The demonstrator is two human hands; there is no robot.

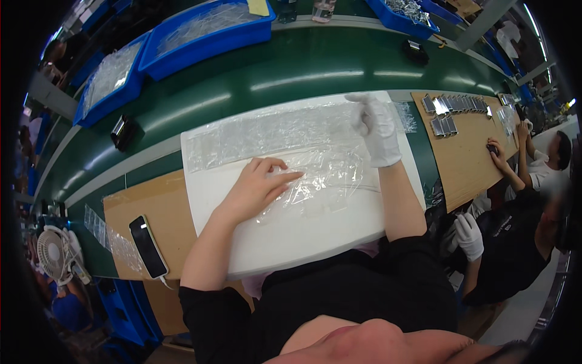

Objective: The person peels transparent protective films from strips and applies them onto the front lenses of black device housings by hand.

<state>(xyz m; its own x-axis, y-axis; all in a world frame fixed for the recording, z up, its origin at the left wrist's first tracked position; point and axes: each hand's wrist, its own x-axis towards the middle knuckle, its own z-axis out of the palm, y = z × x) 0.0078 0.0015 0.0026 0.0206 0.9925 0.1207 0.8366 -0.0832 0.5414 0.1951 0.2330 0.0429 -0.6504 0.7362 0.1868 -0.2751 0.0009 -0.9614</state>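
On a white board (303,236) lies a row of clear plastic bags (254,138) along the far side, with a crumpled heap of clear plastic bags (327,176) nearer the middle. My left hand (259,187) is bare; its fingers are spread, and the fingertips rest at the heap's left edge. A white glove covers my right hand (377,132), which is over the right end of the row. Its index finger and thumb stand apart, pointing left, and nothing shows between them. The other right fingers are partly hidden.
Blue bins (209,37) of clear plastic stand at the far left. A phone (148,246) with a cable lies on cardboard at left. To the right, metal parts (454,104) sit on a cardboard sheet (464,158), near a co-worker's hand (498,156). Another co-worker's gloved hand (468,236) is close by.
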